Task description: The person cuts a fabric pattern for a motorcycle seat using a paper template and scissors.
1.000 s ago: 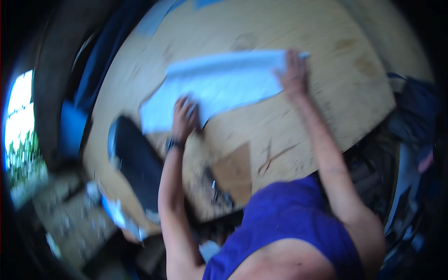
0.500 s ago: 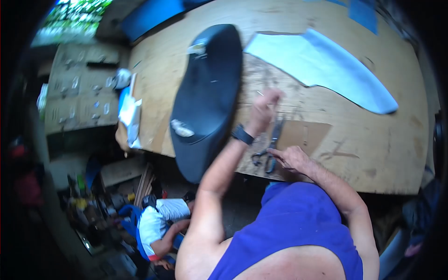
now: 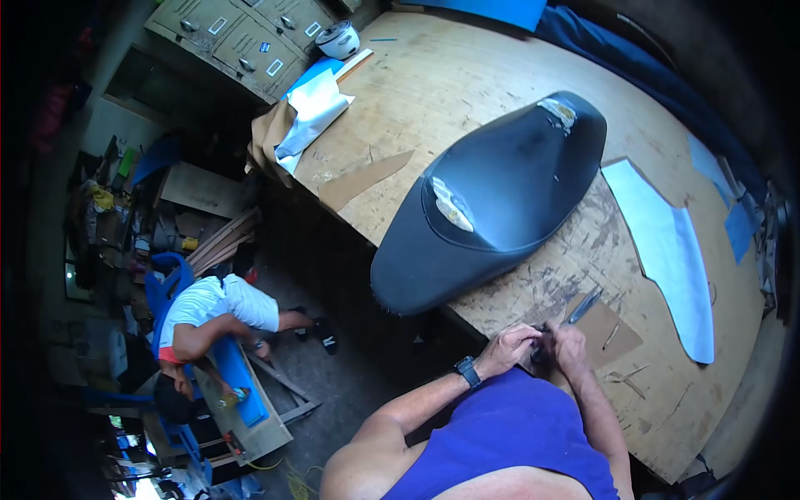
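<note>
Two things had just changed: the L grip and R grip, both on the sheet a sec earlier, were off it, and they'd come together at the scissors nr the near edge of the wooden surface. That meant attn had shifted from the sheet to the tool.

The R grip was curled closed round the scissors, w/ the blades sticking out past it, pointing away from the body over a brown piece. The L grip, w/ a watch on its wrist, had moved in right beside the R; its fingers were bunched nr the handle end, but what they pinched, if anything, was hidden, so can't tell. Also couldn't tell if the scissors were fully lifted.

The pale blue sheet lay flat on the R side of the surface, untouched, its narrow end toward the body. The black seat sat btwn it and the L side, w/ torn patches showing pale stuff underneath. Brown scraps lay just R of the brown piece. Off to the L, below surface level, another person was bent over a low bench.
</note>
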{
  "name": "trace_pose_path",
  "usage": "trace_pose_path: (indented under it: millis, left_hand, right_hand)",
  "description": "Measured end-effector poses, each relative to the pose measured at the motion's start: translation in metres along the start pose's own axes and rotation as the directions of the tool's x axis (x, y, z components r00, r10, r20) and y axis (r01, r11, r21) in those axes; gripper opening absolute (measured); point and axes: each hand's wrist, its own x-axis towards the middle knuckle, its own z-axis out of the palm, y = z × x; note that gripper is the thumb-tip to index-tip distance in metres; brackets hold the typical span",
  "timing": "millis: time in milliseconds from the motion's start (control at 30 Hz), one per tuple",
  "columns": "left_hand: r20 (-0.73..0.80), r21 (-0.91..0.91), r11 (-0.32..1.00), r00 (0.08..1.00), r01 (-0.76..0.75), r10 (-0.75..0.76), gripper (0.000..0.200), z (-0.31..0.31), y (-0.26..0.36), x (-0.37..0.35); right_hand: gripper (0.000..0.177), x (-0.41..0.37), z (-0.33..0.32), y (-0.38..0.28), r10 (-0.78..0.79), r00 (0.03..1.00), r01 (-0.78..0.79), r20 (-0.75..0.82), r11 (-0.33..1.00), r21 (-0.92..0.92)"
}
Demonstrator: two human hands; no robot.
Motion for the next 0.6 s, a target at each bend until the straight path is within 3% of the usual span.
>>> trace_pose_path:
  millis: [100,300,367,433,600]
  left_hand:
    - [-0.028,-0.003,0.999,0.998,-0.050,0.050,0.018,-0.019,-0.006,0.016]
    - [0.003,-0.017,0.993,0.993,-0.121,0.121,0.019,-0.029,-0.009,0.049]
    - [0.011,-0.038,0.990,0.990,-0.139,0.139,0.020,-0.027,-0.008,0.058]
    - [0.034,-0.087,0.986,0.989,-0.141,0.144,0.020,-0.019,-0.006,0.066]
    - [0.237,-0.109,0.983,0.957,-0.146,0.168,0.019,-0.002,0.002,0.086]
  right_hand:
    - [0.024,-0.004,0.001,-0.016,-0.038,0.999,0.038,0.003,0.999,0.023]
    - [0.031,-0.025,0.003,-0.001,-0.033,0.999,0.030,-0.022,0.995,-0.099]
    - [0.028,-0.034,-0.006,-0.004,0.157,0.985,-0.161,-0.072,0.985,-0.055]
    - [0.029,-0.051,-0.009,0.000,0.234,0.955,-0.241,-0.184,0.970,-0.018]
    - [0.033,-0.078,-0.005,-0.001,0.384,0.885,-0.395,-0.263,0.919,0.012]
